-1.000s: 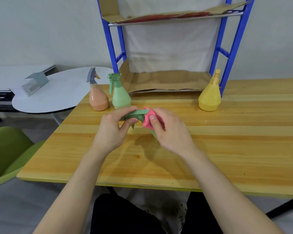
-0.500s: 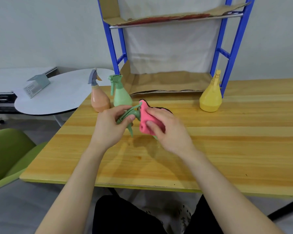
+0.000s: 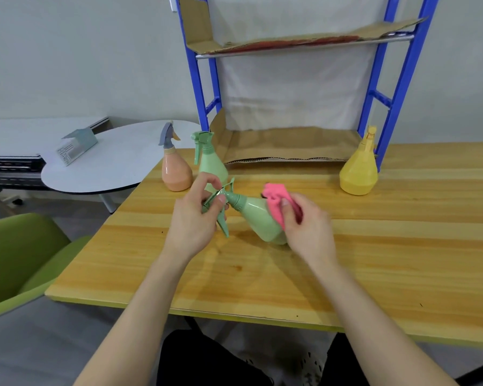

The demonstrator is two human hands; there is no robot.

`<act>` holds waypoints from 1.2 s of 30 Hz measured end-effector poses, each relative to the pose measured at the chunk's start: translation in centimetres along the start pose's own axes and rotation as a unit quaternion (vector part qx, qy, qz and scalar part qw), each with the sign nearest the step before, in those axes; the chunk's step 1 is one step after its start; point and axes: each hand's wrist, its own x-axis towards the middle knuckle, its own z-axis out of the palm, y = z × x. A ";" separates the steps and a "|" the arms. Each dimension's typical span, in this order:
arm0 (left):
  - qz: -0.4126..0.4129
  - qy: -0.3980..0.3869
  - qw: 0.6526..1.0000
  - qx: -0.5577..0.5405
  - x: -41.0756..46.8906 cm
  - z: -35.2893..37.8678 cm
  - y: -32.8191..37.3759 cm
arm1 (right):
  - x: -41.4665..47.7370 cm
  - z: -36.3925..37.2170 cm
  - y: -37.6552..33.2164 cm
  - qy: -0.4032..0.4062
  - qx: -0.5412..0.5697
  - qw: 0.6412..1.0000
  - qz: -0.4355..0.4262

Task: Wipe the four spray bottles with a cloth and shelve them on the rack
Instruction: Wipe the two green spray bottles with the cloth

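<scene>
The person is busy with the wiping step. The left hand [image 3: 191, 218] has its grip closed around the spray head of a green bottle [image 3: 258, 218], which is tipped over on its side just above the bench [image 3: 402, 246]. The right hand [image 3: 304, 221] pinches a pink cloth [image 3: 275, 199] tight and presses it on the fat body of that bottle.

3 more bottles stand upright on the bench: an orange bottle [image 3: 176, 169] and a second green bottle [image 3: 209, 160] side by side at the back left, and a yellow bottle [image 3: 359, 171] at the back right, next to a blue leg of the rack [image 3: 393, 112]. I think none is shelved yet, so most of the job is left.

Next, I think the bottle must be turned so the cloth reaches the other sides, then stood on the rack's low shelf [image 3: 290, 146], which is lined with brown card and bare. The way there is open down the middle. The 2 bottles at the back left are near the left hand and could be knocked. The front edge of the bench is well away from the work.
</scene>
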 end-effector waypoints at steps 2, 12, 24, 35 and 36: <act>0.010 0.019 1.000 0.013 -0.2 0.7 -0.1 | 0.4 0.0 -0.9 0.002 -0.023 0.999 -0.040; -0.018 -0.152 0.985 -0.084 -0.7 -2.3 -0.1 | 0.1 0.7 0.0 -0.049 -0.003 0.997 -0.066; 0.289 -0.009 0.932 0.218 0.4 -2.7 -1.8 | 0.4 0.7 0.2 -0.112 0.069 0.991 -0.039; 0.154 0.030 0.975 0.160 -0.4 -1.0 -2.5 | -2.5 0.6 -1.4 -0.032 0.000 0.995 -0.096; 0.148 0.034 0.976 0.154 -0.5 -0.9 -2.5 | -2.7 1.3 -2.3 -0.043 -0.052 0.989 -0.135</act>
